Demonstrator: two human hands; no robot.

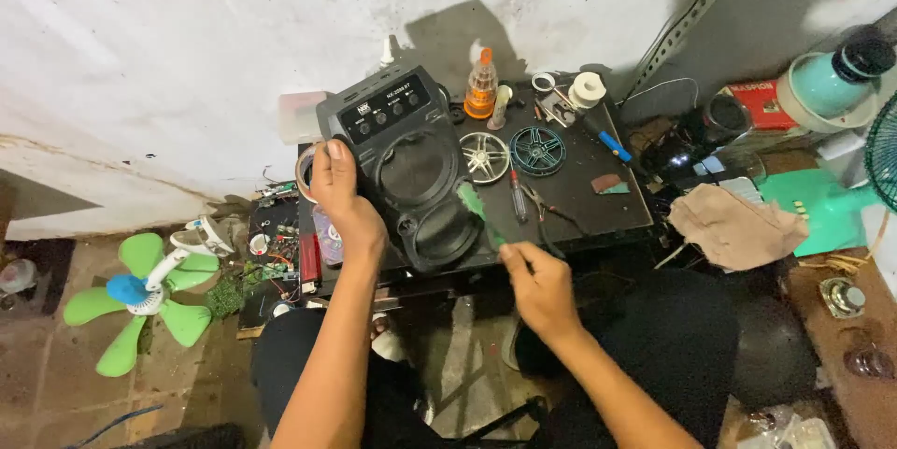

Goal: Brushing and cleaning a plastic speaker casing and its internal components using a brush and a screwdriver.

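A black portable speaker (411,164) with two round front openings stands tilted on a small dark worktable (598,197). My left hand (344,197) grips its left side. My right hand (537,285) holds a green-handled brush (478,208) whose green end rests against the speaker's right edge. Two round speaker grilles, one silver (485,156) and one blue (538,150), lie on the table beside the speaker. A screwdriver (517,195) and pliers (547,208) lie just right of the brush.
An orange bottle (481,85), tape rolls (586,89) and small tools sit at the table's back. A green-bladed fan (145,295) lies on the floor at left. Circuit boards and wires (276,248) clutter the left side; a crumpled cloth (733,225) and a teal jug (832,80) are at right.
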